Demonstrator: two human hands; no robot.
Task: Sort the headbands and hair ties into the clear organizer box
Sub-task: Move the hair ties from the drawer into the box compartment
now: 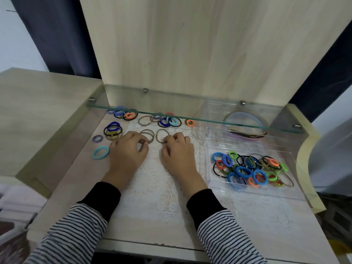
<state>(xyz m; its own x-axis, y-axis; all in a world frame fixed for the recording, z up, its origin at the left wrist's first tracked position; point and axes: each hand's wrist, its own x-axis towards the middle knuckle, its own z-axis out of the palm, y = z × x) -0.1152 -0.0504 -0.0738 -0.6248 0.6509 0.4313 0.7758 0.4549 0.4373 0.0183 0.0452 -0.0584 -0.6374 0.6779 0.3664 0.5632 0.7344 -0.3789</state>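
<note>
Step in hand, as I read it: get the thin brown ties off the lace and into the box.

Left hand [127, 149] was palm down, its fingers curled, tips pinching the near rim of the left brown tie [147, 132]. Right hand [178, 151] did the same on the right brown tie [162, 134]. Both wrists sat low over the lace mat [152, 185], mid-desk.

The elastic lay flat on openwork, so the best bet was to pinch at the metal joint, lift straight up and check no lace came along. Then carry it to the clear organizer box [257, 191] at the desk's right edge. Its front compartment held hair ties [245, 171]. The rear one held headbands [245, 130], partly under the glass shelf [190, 119].

I'd pass the left hand's tie over rather than reach across. More loose ties [122, 114] sat toward the desk's back-left corner.
</note>
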